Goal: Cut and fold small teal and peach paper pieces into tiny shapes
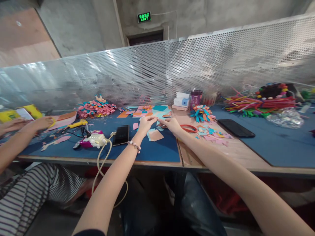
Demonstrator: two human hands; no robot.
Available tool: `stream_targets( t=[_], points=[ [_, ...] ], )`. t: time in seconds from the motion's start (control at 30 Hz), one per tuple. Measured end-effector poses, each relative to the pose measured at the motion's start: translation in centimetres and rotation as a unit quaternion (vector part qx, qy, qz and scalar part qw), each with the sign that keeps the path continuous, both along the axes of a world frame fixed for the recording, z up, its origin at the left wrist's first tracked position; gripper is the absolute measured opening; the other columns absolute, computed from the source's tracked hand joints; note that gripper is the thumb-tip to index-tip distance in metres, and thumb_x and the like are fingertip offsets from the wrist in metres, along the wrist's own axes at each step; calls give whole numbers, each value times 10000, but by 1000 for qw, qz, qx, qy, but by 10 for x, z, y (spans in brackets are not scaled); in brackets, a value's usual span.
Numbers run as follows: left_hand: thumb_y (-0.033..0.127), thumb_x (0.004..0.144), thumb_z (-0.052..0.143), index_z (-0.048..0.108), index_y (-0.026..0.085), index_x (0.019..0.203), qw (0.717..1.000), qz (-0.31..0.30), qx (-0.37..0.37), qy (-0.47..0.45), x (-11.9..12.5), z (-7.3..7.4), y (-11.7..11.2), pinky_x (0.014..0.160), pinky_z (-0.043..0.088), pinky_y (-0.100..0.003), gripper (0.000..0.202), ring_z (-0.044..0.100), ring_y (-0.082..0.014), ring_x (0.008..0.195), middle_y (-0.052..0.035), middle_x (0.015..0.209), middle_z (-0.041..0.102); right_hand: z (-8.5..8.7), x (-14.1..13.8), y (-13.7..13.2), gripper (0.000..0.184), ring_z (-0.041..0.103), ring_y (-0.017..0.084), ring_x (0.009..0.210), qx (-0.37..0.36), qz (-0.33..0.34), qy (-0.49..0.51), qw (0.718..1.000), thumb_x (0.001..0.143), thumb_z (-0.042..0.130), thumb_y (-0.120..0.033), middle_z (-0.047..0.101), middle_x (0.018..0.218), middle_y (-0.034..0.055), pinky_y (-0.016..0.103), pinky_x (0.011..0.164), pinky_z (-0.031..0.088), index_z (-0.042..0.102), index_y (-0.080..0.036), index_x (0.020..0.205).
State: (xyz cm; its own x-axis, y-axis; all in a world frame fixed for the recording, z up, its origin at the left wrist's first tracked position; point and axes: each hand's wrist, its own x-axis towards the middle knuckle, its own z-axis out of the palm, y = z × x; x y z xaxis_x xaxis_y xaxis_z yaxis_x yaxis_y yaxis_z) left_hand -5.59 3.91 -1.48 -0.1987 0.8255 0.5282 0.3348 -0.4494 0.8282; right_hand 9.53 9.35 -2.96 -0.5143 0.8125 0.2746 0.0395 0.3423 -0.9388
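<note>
My left hand point(147, 124), with a beaded bracelet on its wrist, is closed in a pinch over the blue mat point(157, 154). Just to its right, my right hand point(172, 125) pinches too, the fingertips of both nearly meeting. Whatever lies between them is too small to make out. Below the fingers are loose squares of orange and pale blue paper point(155, 135). Beyond them lies a stack of coloured paper sheets point(159, 109). A red ring-shaped item point(189, 128) rests beside my right wrist, near a scatter of small paper scraps point(214, 134).
Left of my arm are a phone point(121, 135), a power strip point(94, 139) with a hanging cord, and a yellow glue gun point(77, 124). Paper-strip bundles point(97, 107), a tissue box point(181, 101), a purple cup point(196, 98) and another phone point(236, 127) stand around. A co-worker's hands point(44, 123) work at left.
</note>
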Motion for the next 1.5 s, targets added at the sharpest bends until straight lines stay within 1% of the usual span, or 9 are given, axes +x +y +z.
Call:
stream_targets(
  t=[0.17, 0.43, 0.67, 0.9, 1.13, 1.4, 1.5],
  points=[
    [384, 703, 650, 733, 164, 834, 1000, 3, 1, 6, -1, 0, 0, 651, 444, -261, 269, 604, -179, 756, -52, 819, 714, 1, 1, -2, 254, 616, 156, 842, 15, 4, -3, 1000, 897, 528, -332, 621, 1000, 53, 340, 734, 522, 587, -130, 1038],
    [421, 694, 648, 735, 174, 822, 1000, 5, 2, 14, -1, 1, -1, 605, 420, -250, 291, 574, -155, 680, -35, 786, 704, 2, 0, -6, 248, 618, 153, 828, 24, 10, -13, 1000, 896, 529, -335, 629, 979, 48, 334, 729, 522, 597, -127, 1013],
    [425, 685, 657, 734, 169, 815, 1000, 4, 1, 10, 0, 1, -1, 606, 418, -252, 297, 564, -150, 663, -36, 764, 698, -1, 0, -2, 252, 616, 154, 827, 18, 16, -16, 1000, 894, 533, -332, 625, 985, 49, 335, 725, 521, 592, -125, 1025],
    [421, 689, 650, 732, 168, 812, 1000, 7, -7, 4, 1, 1, -2, 629, 435, -259, 293, 584, -162, 687, -43, 773, 703, 1, -2, -9, 260, 613, 162, 861, 3, 32, -1, 999, 895, 532, -327, 616, 1022, 60, 351, 747, 519, 581, -129, 1057],
    [414, 690, 644, 728, 167, 799, 1000, 19, -8, -2, 1, 1, 0, 631, 433, -258, 282, 585, -160, 683, -39, 760, 697, -3, -7, -11, 281, 604, 176, 908, -16, 46, 12, 999, 895, 531, -327, 599, 1073, 72, 373, 779, 511, 565, -135, 1097],
    [395, 692, 647, 726, 162, 795, 1000, 16, 0, -6, 1, 1, 0, 623, 434, -255, 266, 579, -153, 663, -39, 747, 694, -4, -5, -9, 272, 608, 171, 891, -18, 64, 18, 998, 894, 532, -330, 609, 1048, 66, 367, 770, 513, 575, -131, 1074],
    [390, 693, 648, 726, 164, 806, 1000, 16, 0, -11, 1, 0, 0, 643, 444, -260, 265, 592, -161, 690, -45, 770, 701, -5, -5, -10, 270, 610, 168, 884, -17, 71, 20, 997, 896, 529, -334, 613, 1039, 65, 364, 765, 514, 578, -130, 1067]
  ],
)
